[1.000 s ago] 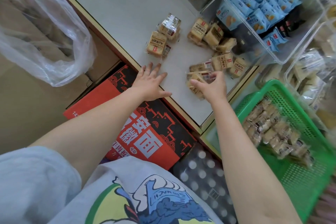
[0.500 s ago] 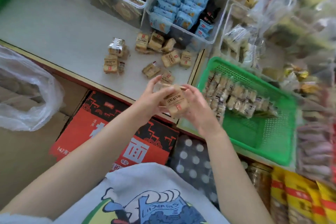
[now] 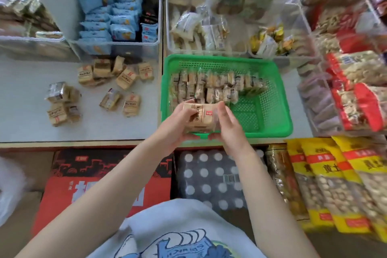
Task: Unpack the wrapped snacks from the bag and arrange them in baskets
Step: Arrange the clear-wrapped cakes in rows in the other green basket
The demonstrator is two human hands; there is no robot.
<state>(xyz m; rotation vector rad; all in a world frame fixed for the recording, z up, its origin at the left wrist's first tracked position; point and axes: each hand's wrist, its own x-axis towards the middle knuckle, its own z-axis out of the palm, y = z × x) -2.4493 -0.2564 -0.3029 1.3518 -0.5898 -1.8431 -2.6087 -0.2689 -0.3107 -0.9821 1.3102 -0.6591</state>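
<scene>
Both hands moved off tabletop (image 3: pixel 31 130) to green basket (image 3: pixel 270 132). Left hand (image 3: pixel 178 126) and right hand (image 3: pixel 227 126) squeeze snack stack (image 3: pixel 200 118) above front rim. Loose squeeze: packs slip, knock tidy rows (image 3: pixel 211 88).

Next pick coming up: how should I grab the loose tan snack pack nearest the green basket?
Pinch the snack pack across its two long sides from straight above. It lies flat, label up, a gap on each side; its neighbour sits left, so keep fingers narrow.
</scene>
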